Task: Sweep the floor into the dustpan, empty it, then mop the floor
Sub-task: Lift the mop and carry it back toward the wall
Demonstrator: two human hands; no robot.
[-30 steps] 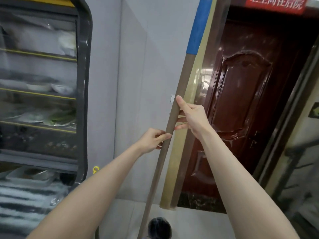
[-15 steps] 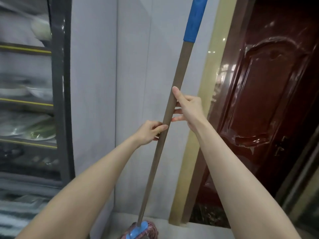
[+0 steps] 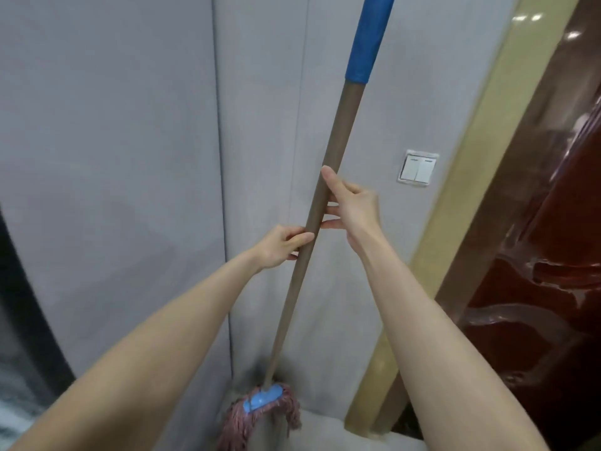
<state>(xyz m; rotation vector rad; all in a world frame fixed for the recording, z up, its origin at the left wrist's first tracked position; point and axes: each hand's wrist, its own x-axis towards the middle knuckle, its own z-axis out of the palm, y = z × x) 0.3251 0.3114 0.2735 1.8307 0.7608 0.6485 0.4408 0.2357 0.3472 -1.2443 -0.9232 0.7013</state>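
Held at mid-length and leaning top-right before the grey wall (image 3: 130, 157): mop (image 3: 292, 304), pink string head (image 3: 260, 415) down at the pale floor (image 3: 325, 432) in the corner beside the yellow door frame (image 3: 455, 190), blue grip (image 3: 367, 37) at the upper end. Lower on the brown shaft (image 3: 340, 141), left hand (image 3: 279, 247) curled round it with thumb across the front; just above, right hand (image 3: 354, 206) wrapped more loosely, thumb laid upward along the shaft, fingertips tucked behind. Right of the shaft, white light switch (image 3: 418, 169) and glossy dark-red door (image 3: 536, 288).

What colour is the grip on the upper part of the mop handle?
The grip is blue; the head view shows it.
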